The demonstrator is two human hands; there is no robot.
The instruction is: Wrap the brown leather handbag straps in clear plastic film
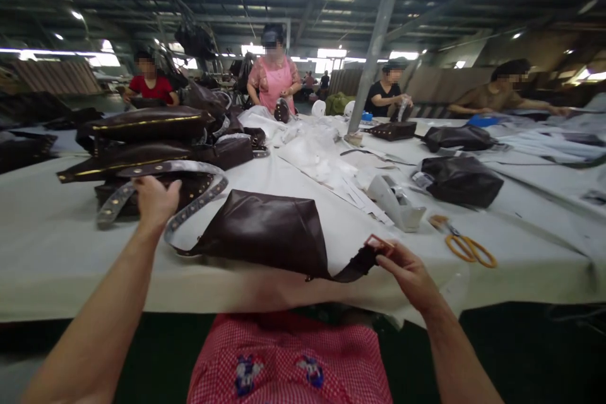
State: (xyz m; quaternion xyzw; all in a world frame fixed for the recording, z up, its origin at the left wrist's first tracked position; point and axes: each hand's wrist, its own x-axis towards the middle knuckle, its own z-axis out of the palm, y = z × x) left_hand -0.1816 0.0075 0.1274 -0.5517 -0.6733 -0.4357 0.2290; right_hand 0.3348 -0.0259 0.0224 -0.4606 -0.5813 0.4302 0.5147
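A dark brown leather bag (269,227) lies on the table edge in front of me. From its left end a strap with metal eyelets (196,202), partly wrapped in clear film, loops up and over. My left hand (156,202) is on that strap near its free end, the fingers bent around it and the thumb sticking out. On the other side, my right hand (409,271) pinches the metal buckle (379,243) on the short strap (355,265) at the bag's right end.
Brown bags with yellow zips (146,126) are piled behind my left hand. Orange-handled scissors (466,246) lie to the right, near a clear plastic piece (395,202) and another bag (459,180). A post (379,44) rises from the white-covered table (57,233). Several people work across it.
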